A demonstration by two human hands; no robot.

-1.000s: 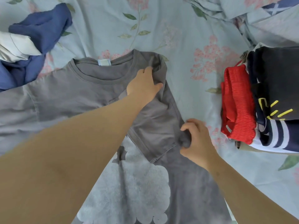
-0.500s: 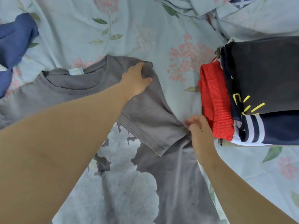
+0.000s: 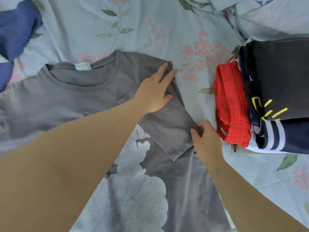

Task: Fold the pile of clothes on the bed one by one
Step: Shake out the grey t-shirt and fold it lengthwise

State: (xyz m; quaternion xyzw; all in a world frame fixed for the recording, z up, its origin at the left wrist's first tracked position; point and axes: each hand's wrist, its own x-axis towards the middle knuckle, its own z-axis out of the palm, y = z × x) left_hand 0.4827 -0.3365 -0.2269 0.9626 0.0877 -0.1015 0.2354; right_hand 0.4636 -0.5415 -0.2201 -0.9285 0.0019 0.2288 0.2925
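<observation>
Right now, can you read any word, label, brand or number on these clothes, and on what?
Nothing legible.
The neck label on the grey T-shirt: pale blue, too blurred to read.
The yellow marks on the dark folded garment: partly hidden strokes, not readable.
The pale print on the T-shirt: no words.

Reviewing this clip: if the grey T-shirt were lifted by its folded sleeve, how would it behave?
Probably floppy: the grey T-shirt lies flat, softly creased, its sleeve folded over under the left hand. Likely light: the right hand holds its edge in a mere pinch.
</observation>
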